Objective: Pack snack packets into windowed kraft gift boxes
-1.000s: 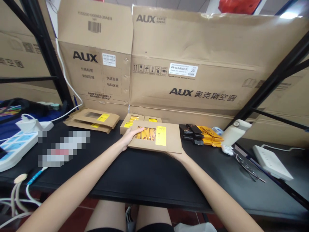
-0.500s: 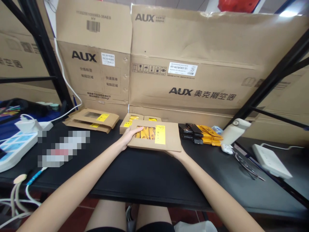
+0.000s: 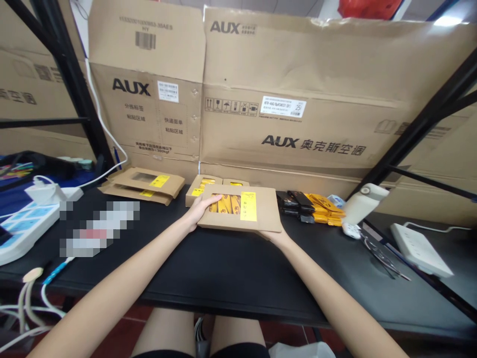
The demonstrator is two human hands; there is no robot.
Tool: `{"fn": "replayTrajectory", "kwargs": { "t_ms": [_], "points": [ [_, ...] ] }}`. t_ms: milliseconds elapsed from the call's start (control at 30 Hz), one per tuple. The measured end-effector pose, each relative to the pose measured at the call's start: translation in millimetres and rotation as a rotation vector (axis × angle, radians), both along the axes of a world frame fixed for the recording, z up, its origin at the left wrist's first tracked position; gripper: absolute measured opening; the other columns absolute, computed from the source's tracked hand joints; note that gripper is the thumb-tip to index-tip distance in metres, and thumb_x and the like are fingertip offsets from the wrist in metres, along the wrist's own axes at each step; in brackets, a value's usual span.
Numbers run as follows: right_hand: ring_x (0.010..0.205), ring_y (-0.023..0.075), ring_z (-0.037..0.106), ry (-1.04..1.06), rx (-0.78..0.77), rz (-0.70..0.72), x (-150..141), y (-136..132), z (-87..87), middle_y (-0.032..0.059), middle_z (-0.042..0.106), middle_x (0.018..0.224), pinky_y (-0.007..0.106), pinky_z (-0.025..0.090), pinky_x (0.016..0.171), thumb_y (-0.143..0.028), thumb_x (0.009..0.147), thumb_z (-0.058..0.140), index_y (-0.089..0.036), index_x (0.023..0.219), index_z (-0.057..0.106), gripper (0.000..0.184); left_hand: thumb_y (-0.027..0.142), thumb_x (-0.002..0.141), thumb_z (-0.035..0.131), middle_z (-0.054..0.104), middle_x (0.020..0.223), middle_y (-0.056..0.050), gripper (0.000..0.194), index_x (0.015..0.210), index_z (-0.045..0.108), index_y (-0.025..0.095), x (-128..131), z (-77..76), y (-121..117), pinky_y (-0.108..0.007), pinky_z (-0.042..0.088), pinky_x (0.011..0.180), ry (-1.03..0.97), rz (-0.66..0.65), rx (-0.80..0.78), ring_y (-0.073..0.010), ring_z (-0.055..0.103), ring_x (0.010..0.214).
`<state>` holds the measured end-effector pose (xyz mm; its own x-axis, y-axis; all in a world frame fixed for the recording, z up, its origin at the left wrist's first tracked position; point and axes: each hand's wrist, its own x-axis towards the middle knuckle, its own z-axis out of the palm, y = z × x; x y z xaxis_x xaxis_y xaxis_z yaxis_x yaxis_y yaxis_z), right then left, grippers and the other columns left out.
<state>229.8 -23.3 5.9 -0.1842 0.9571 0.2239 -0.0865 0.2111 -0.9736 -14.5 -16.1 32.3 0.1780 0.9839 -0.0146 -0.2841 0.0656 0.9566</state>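
Between my hands is a brown cardboard box (image 3: 263, 211) with a cut-out window and a yellow label, held above the black table and tilted towards me. Orange sachets (image 3: 227, 204) show through its window. My left hand (image 3: 196, 213) grips the box's left end, thumb on the front near the window. Under the lower right corner, my right hand (image 3: 276, 237) supports the box; its fingers are mostly hidden behind the cardboard. Behind it, two similar boxes (image 3: 192, 199) with yellow labels stand against the cardboard wall, partly covered.
Flat window boxes (image 3: 119, 178) are stacked at the back left. Black packets (image 3: 296, 203) and orange packets (image 3: 326, 209) lie right of my hands, beside a cream bottle (image 3: 363, 204) and glasses (image 3: 380, 256). Power strips (image 3: 421, 251) and cables are at the sides.
The box in my hands tips very slightly, its top edge a little lower. My grip is the same, and the surroundings shift marginally with the camera.
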Motion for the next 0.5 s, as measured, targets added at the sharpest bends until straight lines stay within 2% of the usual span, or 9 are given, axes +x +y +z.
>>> {"fn": "replayTrajectory", "kwargs": {
  "t_ms": [133,233,400,500],
  "points": [
    [0.113,0.0284,0.059,0.057,-0.013,-0.013,-1.3,4.8,-5.6,0.0113,0.061,0.123,0.047,0.047,0.097,-0.035,0.059,0.075,-0.019,0.113,0.062,0.058,0.042,0.066,0.075,0.066,0.119,-0.01,0.058,0.116,0.062,0.018,-0.8,-0.3,0.7,-0.04,0.052,0.087,-0.001,0.007,0.001,-0.0298,0.064,0.104],
    [0.114,0.0297,0.058,-0.018,0.038,-0.037,-0.6,3.8,-6.6,0.0111,0.062,0.122,0.046,0.045,0.1,-0.03,0.05,0.082,-0.019,0.114,0.062,0.068,0.042,0.065,0.075,0.068,0.114,-0.01,0.058,0.116,0.062,0.018,-1.2,-0.9,0.5,-0.039,0.052,0.088,-0.002,0.01,-0.002,-0.0294,0.065,0.103],
    [0.109,0.0305,0.061,-0.062,0.047,-0.022,10.3,10.1,-14.2,0.0102,0.065,0.116,0.048,0.048,0.096,-0.038,0.052,0.08,-0.021,0.108,0.066,0.06,0.042,0.067,0.074,0.069,0.113,-0.011,0.057,0.117,0.062,0.017,-1.0,-0.4,-0.4,-0.039,0.052,0.088,0.002,0.0,-0.003,-0.0296,0.064,0.105],
    [0.108,0.0294,0.062,-0.131,0.136,-0.038,19.6,16.0,-24.5,0.0086,0.065,0.117,0.048,0.05,0.095,-0.039,0.057,0.078,-0.023,0.11,0.066,0.056,0.042,0.067,0.074,0.067,0.116,-0.011,0.056,0.115,0.062,0.017,-0.7,0.9,-1.0,-0.038,0.053,0.087,0.016,0.012,-0.015,-0.0296,0.064,0.105]
  ]
}}
